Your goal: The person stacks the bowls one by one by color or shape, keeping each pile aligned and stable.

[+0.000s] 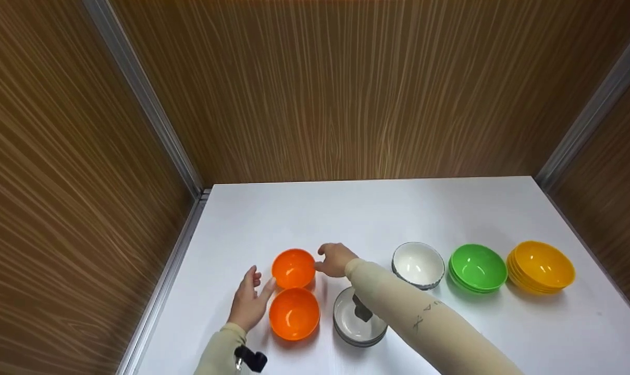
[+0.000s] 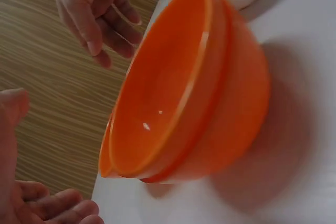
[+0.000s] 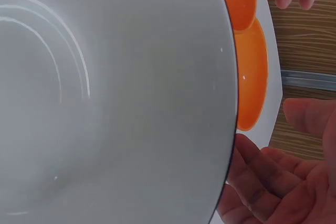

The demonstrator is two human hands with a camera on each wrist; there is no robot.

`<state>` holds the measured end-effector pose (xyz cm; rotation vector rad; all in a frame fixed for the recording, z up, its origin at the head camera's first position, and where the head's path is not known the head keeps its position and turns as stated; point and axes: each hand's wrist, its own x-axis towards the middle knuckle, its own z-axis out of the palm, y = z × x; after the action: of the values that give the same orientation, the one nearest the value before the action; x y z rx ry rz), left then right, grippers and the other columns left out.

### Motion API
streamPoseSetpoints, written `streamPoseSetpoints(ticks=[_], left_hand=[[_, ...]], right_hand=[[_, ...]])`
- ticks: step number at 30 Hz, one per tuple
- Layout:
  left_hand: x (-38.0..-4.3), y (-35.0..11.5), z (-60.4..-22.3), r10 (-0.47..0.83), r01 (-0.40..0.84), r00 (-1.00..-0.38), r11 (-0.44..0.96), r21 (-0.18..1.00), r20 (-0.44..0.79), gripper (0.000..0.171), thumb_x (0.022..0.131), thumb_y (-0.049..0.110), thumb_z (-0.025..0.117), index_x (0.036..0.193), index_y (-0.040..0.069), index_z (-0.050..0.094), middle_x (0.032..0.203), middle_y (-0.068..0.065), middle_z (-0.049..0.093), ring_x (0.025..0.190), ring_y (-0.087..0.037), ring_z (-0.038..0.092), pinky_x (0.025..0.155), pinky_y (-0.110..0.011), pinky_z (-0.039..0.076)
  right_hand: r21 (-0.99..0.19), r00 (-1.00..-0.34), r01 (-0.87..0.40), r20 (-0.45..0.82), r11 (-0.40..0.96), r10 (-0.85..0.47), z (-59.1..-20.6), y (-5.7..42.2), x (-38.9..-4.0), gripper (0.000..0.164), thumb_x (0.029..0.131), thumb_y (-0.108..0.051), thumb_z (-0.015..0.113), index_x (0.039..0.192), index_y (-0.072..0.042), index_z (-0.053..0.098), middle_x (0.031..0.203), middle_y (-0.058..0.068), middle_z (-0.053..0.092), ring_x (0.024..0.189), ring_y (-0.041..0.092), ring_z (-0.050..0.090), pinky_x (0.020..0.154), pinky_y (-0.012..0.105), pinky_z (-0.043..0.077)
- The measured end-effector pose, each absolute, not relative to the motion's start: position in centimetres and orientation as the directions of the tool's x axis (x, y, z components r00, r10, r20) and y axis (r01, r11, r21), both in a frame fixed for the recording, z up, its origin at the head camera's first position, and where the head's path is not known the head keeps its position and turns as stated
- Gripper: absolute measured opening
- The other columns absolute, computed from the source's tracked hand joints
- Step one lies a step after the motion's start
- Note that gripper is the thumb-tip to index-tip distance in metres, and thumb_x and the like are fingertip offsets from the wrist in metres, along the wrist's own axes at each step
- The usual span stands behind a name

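Two orange stacks stand one behind the other on the white table: a far orange bowl (image 1: pixel 293 266) and a near orange bowl (image 1: pixel 294 315). My left hand (image 1: pixel 249 301) is to their left, its thumb and fingers spread and empty, the thumb close to the far bowl's rim. On the other side, my right hand (image 1: pixel 337 259) hovers beside the far bowl with relaxed fingers and nothing in its grasp. In the right wrist view, a white bowl (image 3: pixel 157 77) with a dark rim fills the left side, in front of the right fingers (image 3: pixel 257 177).
Stacked white bowls (image 1: pixel 354 312) stand under the right forearm. Farther right, in a row, are white patterned bowls (image 1: pixel 418 263), green bowls (image 1: pixel 478 266) and yellow bowls (image 1: pixel 544 265). Wood-grain panels (image 1: pixel 335 94) enclose the table (image 1: pixel 315 213) at the back and sides.
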<state>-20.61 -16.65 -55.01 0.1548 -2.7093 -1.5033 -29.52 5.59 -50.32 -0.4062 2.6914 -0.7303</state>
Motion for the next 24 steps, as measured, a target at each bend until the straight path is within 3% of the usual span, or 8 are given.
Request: streamPoseSetpoints(ticks=[12, 20, 24], left_hand=[[-24.3, -16.7, -54.5, -0.079, -0.207, -0.975, 0.644, 0.737, -0.205, 0.075, 0.093, 0.047, 0.041, 0.143, -0.003, 0.015, 0.13, -0.026, 0.044, 0.119, -0.036, 0.044, 0.1, -0.05, 0.032], [-25.9, -15.8, -55.1, -0.052, -0.226, -0.964, 0.679, 0.699, -0.261, 0.073, 0.095, 0.042, 0.038, 0.14, -0.011, 0.014, 0.14, -0.03, 0.027, 0.128, -0.04, 0.027, 0.105, -0.05, 0.023], [-26.3, -15.6, -55.6, -0.04, -0.235, -0.958, 0.679, 0.695, -0.284, 0.07, 0.096, 0.037, 0.039, 0.14, -0.011, 0.015, 0.138, -0.031, 0.029, 0.128, -0.04, 0.028, 0.105, -0.049, 0.024]], right_hand=[[-0.516, -0.873, -0.208, -0.285, 0.831, -0.395, -50.4, 5.3, -29.4, 0.047, 0.091, -0.029, 0.052, 0.128, 0.001, 0.05, 0.127, 0.015, 0.051, 0.12, 0.03, 0.044, 0.102, 0.044, 0.033], [-0.512, -0.857, -0.224, -0.302, 0.829, -0.418, -50.6, 5.3, -29.4, 0.047, 0.092, -0.026, 0.05, 0.13, 0.002, 0.047, 0.129, 0.016, 0.05, 0.123, 0.029, 0.041, 0.103, 0.043, 0.03], [-0.514, -0.857, -0.205, -0.317, 0.833, -0.406, -50.6, 5.3, -29.1, 0.047, 0.092, -0.027, 0.049, 0.131, 0.0, 0.046, 0.129, 0.015, 0.05, 0.123, 0.029, 0.041, 0.104, 0.043, 0.03]])
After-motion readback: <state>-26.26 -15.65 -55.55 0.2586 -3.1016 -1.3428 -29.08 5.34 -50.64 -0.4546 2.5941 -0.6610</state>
